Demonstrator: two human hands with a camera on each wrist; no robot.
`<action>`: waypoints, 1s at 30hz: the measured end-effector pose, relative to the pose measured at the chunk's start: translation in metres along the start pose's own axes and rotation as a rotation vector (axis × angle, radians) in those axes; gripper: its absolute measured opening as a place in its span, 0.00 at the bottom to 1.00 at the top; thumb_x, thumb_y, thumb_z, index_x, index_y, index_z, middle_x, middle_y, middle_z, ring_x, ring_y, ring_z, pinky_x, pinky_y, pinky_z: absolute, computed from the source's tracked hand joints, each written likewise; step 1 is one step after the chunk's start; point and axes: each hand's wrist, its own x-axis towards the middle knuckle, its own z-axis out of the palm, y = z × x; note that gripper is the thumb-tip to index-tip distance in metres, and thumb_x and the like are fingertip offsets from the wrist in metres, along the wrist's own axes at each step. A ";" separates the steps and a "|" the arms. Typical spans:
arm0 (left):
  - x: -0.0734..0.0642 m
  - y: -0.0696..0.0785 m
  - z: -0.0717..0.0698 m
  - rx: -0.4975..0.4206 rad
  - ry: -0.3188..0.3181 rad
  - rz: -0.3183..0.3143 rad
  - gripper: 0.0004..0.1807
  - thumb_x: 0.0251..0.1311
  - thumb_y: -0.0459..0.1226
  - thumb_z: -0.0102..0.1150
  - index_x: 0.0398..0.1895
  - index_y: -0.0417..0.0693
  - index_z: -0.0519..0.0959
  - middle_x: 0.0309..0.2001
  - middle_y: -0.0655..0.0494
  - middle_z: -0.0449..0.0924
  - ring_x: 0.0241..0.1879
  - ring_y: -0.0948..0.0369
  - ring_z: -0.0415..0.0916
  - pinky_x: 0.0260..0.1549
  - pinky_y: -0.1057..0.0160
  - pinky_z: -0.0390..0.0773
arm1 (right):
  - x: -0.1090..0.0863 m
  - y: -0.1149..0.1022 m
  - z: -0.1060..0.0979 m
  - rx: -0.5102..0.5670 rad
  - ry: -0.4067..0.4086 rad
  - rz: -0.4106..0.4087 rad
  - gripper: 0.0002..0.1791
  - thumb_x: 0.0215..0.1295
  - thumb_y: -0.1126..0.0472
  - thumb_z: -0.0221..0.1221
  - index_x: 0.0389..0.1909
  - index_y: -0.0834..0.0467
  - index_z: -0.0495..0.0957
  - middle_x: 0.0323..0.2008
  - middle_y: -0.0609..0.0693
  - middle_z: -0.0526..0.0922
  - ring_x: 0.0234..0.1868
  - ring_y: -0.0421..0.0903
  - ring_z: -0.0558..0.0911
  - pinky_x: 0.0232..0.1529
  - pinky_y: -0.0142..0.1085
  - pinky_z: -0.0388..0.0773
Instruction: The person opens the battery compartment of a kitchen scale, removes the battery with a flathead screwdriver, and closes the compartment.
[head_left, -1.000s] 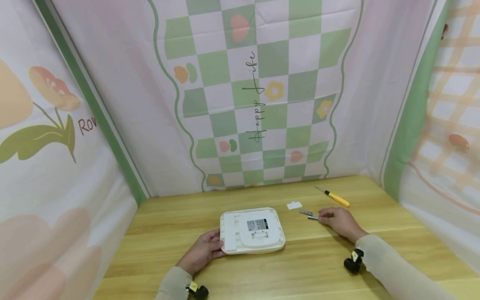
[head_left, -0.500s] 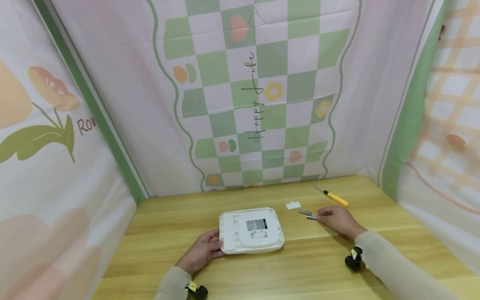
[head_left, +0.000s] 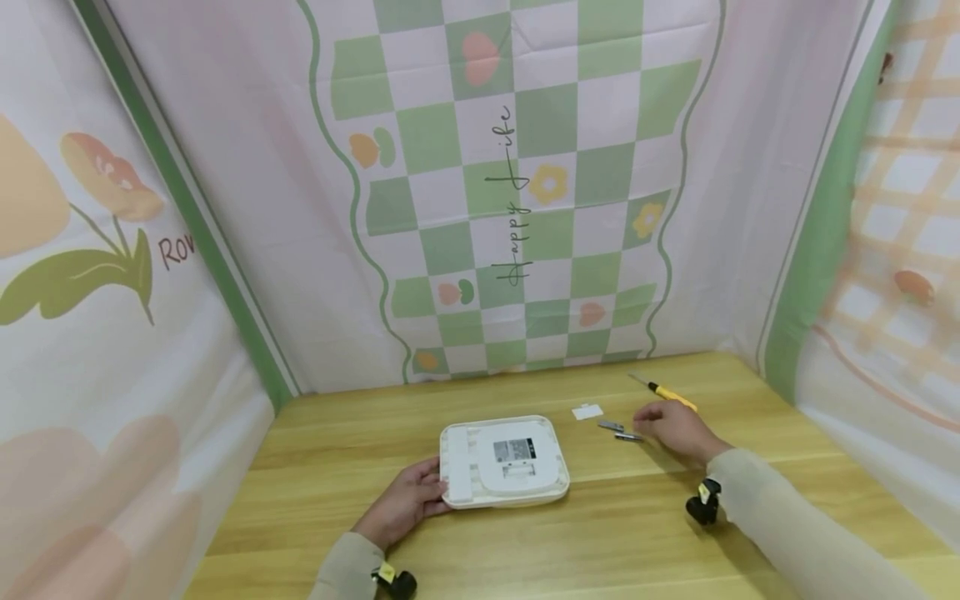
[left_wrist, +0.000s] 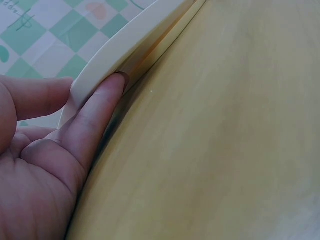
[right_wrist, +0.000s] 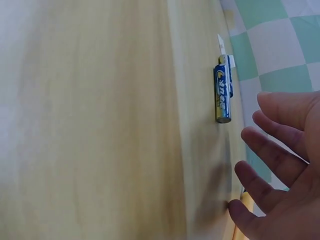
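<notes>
My left hand [head_left: 402, 502] grips the left edge of a white square device [head_left: 462, 467] with rounded corners, thumb above and fingers beneath. Its underside faces up, showing a printed label and a small battery slot. In the left wrist view the device's rim [left_wrist: 117, 47] is tilted a little off the table. My right hand [head_left: 678, 429] hovers with relaxed, parted fingers just beside a blue-and-silver battery [right_wrist: 222, 95], holding nothing. That battery lies on the table next to a second battery [head_left: 611, 426]. A small white battery cover [head_left: 587, 412] lies just beyond them.
A screwdriver [head_left: 671, 396] with a yellow handle lies behind my right hand. The wooden table [head_left: 510, 550] meets a printed curtain [head_left: 517, 325] at its back edge, and more curtains hang at both sides.
My right hand has let go of the battery and lifted slightly up and back from it, its fingers loosening. My left hand and the white device have stayed in place.
</notes>
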 end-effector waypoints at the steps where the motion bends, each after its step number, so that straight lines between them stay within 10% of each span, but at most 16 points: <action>1: 0.000 0.000 0.000 0.000 0.001 -0.002 0.32 0.69 0.25 0.46 0.72 0.24 0.47 0.56 0.35 0.74 0.52 0.47 0.77 0.50 0.52 0.79 | 0.001 -0.001 0.000 -0.004 0.001 -0.011 0.12 0.65 0.59 0.62 0.44 0.63 0.83 0.40 0.54 0.84 0.42 0.53 0.81 0.43 0.50 0.79; 30: 0.000 0.000 0.000 -0.011 -0.004 0.002 0.33 0.68 0.26 0.49 0.71 0.24 0.48 0.56 0.35 0.74 0.51 0.47 0.77 0.50 0.52 0.79 | 0.039 -0.039 0.005 0.029 -0.060 0.012 0.15 0.68 0.59 0.59 0.48 0.65 0.81 0.47 0.59 0.82 0.50 0.59 0.78 0.48 0.52 0.78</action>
